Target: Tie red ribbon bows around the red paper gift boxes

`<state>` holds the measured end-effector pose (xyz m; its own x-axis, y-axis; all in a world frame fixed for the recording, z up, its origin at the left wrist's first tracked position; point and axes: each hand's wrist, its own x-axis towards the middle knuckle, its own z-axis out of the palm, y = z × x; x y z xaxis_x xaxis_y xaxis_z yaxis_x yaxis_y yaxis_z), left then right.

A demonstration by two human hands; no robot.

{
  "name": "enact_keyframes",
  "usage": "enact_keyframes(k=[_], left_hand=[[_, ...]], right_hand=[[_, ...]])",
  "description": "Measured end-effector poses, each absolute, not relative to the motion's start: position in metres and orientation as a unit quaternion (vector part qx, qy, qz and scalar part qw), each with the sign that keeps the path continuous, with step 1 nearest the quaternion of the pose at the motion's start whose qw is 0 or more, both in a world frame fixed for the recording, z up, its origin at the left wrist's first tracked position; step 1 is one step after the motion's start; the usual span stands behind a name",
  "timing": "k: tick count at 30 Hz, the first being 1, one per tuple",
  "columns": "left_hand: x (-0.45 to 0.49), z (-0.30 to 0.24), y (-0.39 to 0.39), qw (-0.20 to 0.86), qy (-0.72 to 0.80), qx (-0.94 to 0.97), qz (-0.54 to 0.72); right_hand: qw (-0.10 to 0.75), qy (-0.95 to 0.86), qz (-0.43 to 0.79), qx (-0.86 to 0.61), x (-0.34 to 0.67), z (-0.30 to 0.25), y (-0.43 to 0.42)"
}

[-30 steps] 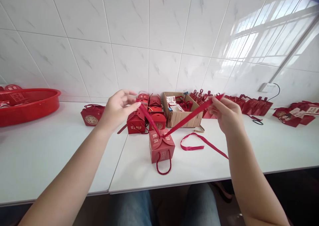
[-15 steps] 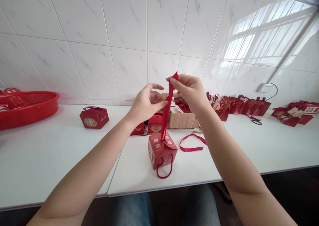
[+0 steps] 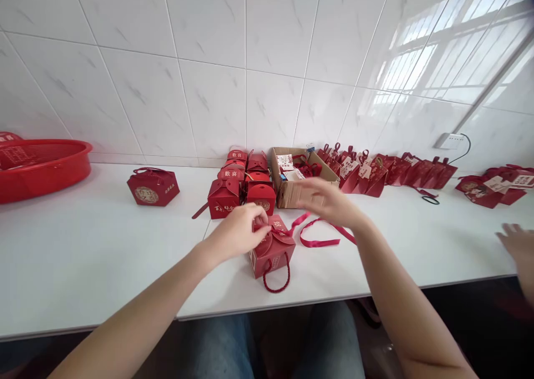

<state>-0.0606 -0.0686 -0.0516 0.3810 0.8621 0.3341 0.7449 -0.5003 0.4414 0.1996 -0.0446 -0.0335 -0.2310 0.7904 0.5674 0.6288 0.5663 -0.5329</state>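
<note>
A small red gift box [image 3: 271,256] with printed gold characters and a twisted cord handle [image 3: 277,287] stands on the table in front of me. My left hand [image 3: 246,229] is at its top, thumb and fingers pinched on the red ribbon [image 3: 287,231] where it comes out of the lid. The ribbon's free end trails to the right of the box. My right hand [image 3: 327,201] hovers above and right of the box, slightly blurred, its fingers stretched out with nothing seen in them. A second, loose ribbon [image 3: 321,243] lies curved on the table below that hand.
Behind are several red boxes [image 3: 225,195] and a cardboard box [image 3: 287,192] of cards and ribbon. Left are a red basin [image 3: 50,173] and a hexagonal box [image 3: 153,187]. Right stand bag-shaped boxes [image 3: 375,181] and black-handled scissors [image 3: 429,199]. Another person's hand [image 3: 519,248] shows far right.
Both hands have come down from holding the ribbon upright. My right hand has let go of its end, which now lies toward the right. Another person's hand has appeared at the right edge.
</note>
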Motion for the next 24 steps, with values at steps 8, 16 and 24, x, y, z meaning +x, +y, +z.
enact_keyframes(k=[8, 16, 24], left_hand=[[-0.047, -0.075, -0.076, 0.133, 0.511, 0.815, 0.239], [-0.044, -0.074, -0.072, 0.047, 0.515, 0.835, 0.186], [-0.040, -0.070, -0.074, 0.002, 0.520, 0.844, 0.129]], right_hand=[[0.213, -0.873, 0.290, -0.328, 0.158, -0.099, -0.042], [0.259, -0.849, 0.256, -0.382, 0.149, -0.109, -0.060], [0.275, -0.819, 0.184, -0.469, 0.131, -0.107, -0.080]])
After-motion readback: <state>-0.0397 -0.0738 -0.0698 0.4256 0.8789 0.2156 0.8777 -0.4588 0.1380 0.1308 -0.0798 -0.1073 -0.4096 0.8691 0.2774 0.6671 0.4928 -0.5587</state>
